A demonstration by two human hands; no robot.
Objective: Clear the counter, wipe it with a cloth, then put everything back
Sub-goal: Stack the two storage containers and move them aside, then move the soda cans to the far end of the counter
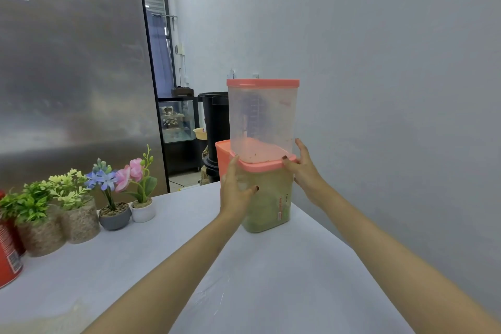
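Carefully: your left hand [235, 187] and right hand [305, 168], fingers spread, clasp the lower container [267, 198] at twelve o'clock on the surface [271, 279]. Top-heavy, likely slippery; grip the walls below its lid.

Head view, down over counter [151, 257]

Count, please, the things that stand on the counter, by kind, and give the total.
Plastic containers with pink lids: 3 (top, bottom, one behind)
Potted artificial plants: 4 ()
Red cans: 1 (); a second behind it cannot be told
Total: 8
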